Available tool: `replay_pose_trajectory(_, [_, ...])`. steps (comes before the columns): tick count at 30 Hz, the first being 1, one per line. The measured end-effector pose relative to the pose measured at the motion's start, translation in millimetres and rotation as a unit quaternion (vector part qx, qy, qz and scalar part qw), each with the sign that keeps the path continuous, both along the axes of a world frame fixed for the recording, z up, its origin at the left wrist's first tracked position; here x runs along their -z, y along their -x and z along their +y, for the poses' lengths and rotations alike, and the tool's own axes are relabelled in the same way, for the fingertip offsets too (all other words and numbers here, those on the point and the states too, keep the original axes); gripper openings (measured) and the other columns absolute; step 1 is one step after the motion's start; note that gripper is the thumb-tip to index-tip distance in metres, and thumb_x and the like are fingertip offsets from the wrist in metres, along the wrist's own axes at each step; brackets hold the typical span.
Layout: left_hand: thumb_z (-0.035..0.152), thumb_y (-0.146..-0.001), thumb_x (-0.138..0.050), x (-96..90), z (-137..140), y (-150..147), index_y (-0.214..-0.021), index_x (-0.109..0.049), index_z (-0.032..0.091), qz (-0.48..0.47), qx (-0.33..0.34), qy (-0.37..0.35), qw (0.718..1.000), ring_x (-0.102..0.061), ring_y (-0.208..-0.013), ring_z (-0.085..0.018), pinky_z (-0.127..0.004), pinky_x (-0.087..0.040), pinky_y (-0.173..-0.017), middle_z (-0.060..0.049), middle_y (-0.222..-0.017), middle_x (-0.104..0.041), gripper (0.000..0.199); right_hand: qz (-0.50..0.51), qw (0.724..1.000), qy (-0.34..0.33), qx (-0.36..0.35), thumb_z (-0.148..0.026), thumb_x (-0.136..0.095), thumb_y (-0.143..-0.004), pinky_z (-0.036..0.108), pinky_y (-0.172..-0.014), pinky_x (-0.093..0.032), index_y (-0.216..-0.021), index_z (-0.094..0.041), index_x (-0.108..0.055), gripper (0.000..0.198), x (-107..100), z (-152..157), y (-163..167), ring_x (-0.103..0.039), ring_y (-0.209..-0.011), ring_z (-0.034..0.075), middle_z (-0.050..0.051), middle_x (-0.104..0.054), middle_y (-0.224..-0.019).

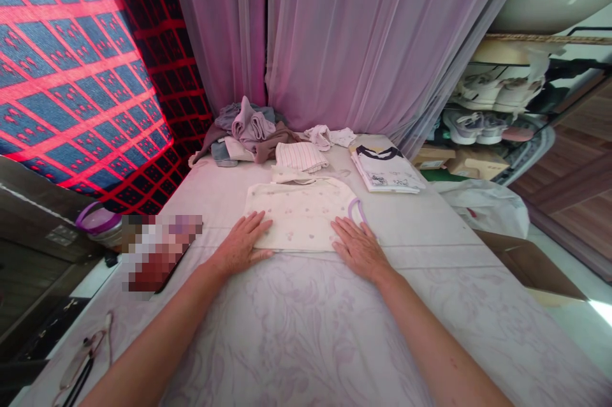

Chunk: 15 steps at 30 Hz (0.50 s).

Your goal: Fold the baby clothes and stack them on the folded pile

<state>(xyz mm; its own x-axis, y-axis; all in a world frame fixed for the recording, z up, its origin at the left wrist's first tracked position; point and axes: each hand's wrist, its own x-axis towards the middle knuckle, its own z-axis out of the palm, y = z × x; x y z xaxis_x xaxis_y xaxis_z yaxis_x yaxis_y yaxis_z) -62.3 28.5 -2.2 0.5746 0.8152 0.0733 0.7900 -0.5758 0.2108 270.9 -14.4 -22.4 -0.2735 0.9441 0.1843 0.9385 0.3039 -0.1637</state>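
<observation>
Nearest, at lower left on the bed, a pair of eyeglasses. Farther along the left edge, a pixelated flat object, too obscured to name. Mid-bed, left hand palm down on the left near corner of a cream garment, fingers extended, thumb apart along the near edge. Right hand likewise flat on the right near corner, beside purple trim, fingers slightly apart; nothing clamped in either. Garment spread between both, small pale motifs facing up. Beyond to the right, a folded white shirt with dark collar. Behind the garment, a striped folded cloth, touching a clothes pile. Farthest, lilac curtains.
</observation>
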Motion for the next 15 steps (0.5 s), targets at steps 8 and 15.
replay_pose_trajectory(8, [0.021,-0.081,-0.059,-31.5,-19,12,-0.086,-0.065,0.022,0.021,0.043,-0.061,0.997,-0.040,-0.134,-0.025,-0.048,-0.019,-0.117,-0.006,-0.133,-0.057,0.008,0.111,0.990,-0.086,-0.028,-0.025,-0.049,-0.081,0.046,-0.106,-0.032,-0.101,-0.020,-0.063,0.025,5,-21,-17,-0.045,-0.128,0.024,0.011,-0.056,-0.132])
replay_pose_trajectory(15, [0.009,-0.083,-0.048,-32.1,-20,13,-0.093,-0.068,0.023,0.042,0.038,-0.052,0.997,-0.045,-0.130,-0.022,-0.048,-0.024,-0.116,-0.006,-0.127,-0.061,0.026,0.123,0.990,-0.063,-0.015,-0.024,-0.050,-0.080,0.046,-0.104,-0.034,-0.096,-0.022,-0.062,0.021,9,-20,-20,-0.049,-0.124,0.024,0.009,-0.061,-0.127])
